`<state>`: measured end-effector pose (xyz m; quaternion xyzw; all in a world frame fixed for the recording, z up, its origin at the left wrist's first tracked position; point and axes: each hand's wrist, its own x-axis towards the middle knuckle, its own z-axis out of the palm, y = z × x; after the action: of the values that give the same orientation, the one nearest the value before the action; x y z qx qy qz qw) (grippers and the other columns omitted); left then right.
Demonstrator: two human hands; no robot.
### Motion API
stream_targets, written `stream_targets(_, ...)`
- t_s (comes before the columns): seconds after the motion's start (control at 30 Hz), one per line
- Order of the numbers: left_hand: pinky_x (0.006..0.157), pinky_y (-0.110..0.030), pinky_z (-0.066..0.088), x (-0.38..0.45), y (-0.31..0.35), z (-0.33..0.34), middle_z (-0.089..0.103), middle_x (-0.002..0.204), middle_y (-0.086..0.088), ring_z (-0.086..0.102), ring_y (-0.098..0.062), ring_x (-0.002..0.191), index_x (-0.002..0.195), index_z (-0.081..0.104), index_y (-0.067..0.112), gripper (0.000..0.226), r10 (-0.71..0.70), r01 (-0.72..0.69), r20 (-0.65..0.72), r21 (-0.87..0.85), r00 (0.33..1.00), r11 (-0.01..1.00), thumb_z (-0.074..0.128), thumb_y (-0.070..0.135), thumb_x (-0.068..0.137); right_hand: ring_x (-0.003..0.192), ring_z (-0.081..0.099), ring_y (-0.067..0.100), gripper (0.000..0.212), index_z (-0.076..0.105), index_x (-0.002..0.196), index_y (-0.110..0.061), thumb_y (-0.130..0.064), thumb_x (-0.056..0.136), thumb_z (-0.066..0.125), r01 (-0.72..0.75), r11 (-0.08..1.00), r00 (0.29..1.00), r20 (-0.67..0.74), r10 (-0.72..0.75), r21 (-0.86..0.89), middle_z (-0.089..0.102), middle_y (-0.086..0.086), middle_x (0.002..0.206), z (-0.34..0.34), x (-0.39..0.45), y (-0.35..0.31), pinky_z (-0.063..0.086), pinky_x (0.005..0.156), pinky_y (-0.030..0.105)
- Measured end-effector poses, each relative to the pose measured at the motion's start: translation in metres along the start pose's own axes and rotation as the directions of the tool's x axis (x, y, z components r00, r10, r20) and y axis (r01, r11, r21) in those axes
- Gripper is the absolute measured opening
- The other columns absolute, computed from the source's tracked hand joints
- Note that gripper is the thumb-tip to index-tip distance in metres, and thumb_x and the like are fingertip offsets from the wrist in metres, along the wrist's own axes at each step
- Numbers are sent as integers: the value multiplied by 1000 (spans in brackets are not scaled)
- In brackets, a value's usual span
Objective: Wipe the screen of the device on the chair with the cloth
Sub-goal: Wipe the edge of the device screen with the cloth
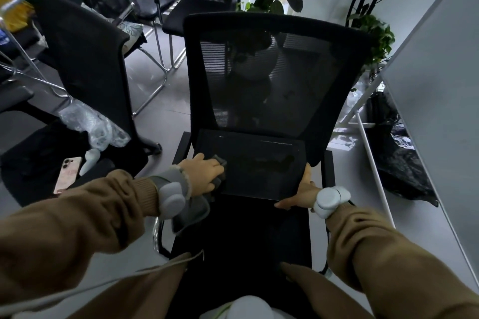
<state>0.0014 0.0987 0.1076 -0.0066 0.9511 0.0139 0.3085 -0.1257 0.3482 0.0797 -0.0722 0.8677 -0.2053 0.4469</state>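
Observation:
A dark tablet-like device (pixel 259 163) lies on the seat of a black mesh-backed office chair (pixel 272 72), leaning against the backrest. My left hand (pixel 204 173) lies flat on a grey cloth (pixel 219 163) and presses it against the left part of the screen; more of the cloth hangs below my wrist. My right hand (pixel 302 191) grips the device's lower right edge, thumb along the bottom edge and fingers up the right side.
Another black chair (pixel 85 59) stands to the left, with a pink phone (pixel 68 173) and crumpled plastic wrap (pixel 96 124) on a dark seat beside it. Metal-framed chairs (pixel 160 8) stand behind. A white partition (pixel 440 111), black bag (pixel 399 158) and plants (pixel 373 31) are at right.

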Motion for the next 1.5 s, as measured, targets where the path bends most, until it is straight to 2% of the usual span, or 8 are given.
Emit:
stream_targets(0.23,90,-49,43,52,-13,-33,42,138,-3,38,-33,118,126,42,24,38,-163,155,-74,-94,984,983,49,29,89,140,27,36,146,-33,143,-24,-23,61,88,15,1000,1000,-11,-15,18,17,19,153,0,3,-1,30,114,50)
stream_targets(0.43,72,-42,33,82,-25,-56,53,126,-3,39,-33,112,114,47,24,26,-201,190,-173,-77,964,979,48,20,88,141,26,38,147,-35,142,-24,-25,62,88,-17,1000,1000,10,17,5,15,20,153,-1,6,-1,27,115,51)
stream_targets(0.57,84,-46,36,87,-27,-61,54,124,-6,38,-35,115,115,46,20,27,-220,203,-172,-110,960,973,46,15,88,141,25,38,147,-35,142,-24,-24,62,88,-30,999,1000,11,30,11,14,19,154,-1,7,-2,27,116,51)
stream_targets(0.73,93,-48,39,69,-32,-51,53,128,-3,39,-30,114,121,42,22,38,-134,103,-217,-152,967,983,51,24,85,141,25,38,148,-34,142,-25,-23,61,89,-34,999,999,5,34,18,15,19,154,1,7,1,28,115,51)
stream_targets(0.9,98,-44,37,47,-30,-29,36,143,1,35,-28,121,138,34,26,60,-31,5,-188,-138,982,990,56,35,82,141,25,37,148,-34,142,-26,-22,60,89,-18,999,1000,-9,18,31,13,19,154,2,6,3,29,115,50)
stream_targets(1.03,96,-42,37,28,-22,-8,35,142,3,35,-25,119,139,33,29,61,42,-60,-157,-117,987,991,55,35,83,140,26,37,148,-35,141,-27,-24,60,89,-25,999,1000,5,24,27,14,20,153,1,6,2,30,114,49)
stream_targets(1.27,95,-40,39,-15,2,23,34,142,8,34,-24,120,141,29,35,59,183,-180,-85,40,979,983,49,35,86,139,28,37,148,-36,141,-27,-25,61,88,-24,1000,1000,16,24,18,16,19,153,1,4,4,30,114,48)
stream_targets(1.5,92,-36,39,-24,6,33,40,135,8,36,-22,116,139,32,38,53,146,-147,-157,5,977,989,46,37,87,139,29,38,147,-38,139,-28,-26,63,87,-13,1000,1000,27,13,13,15,20,153,0,3,3,30,115,47)
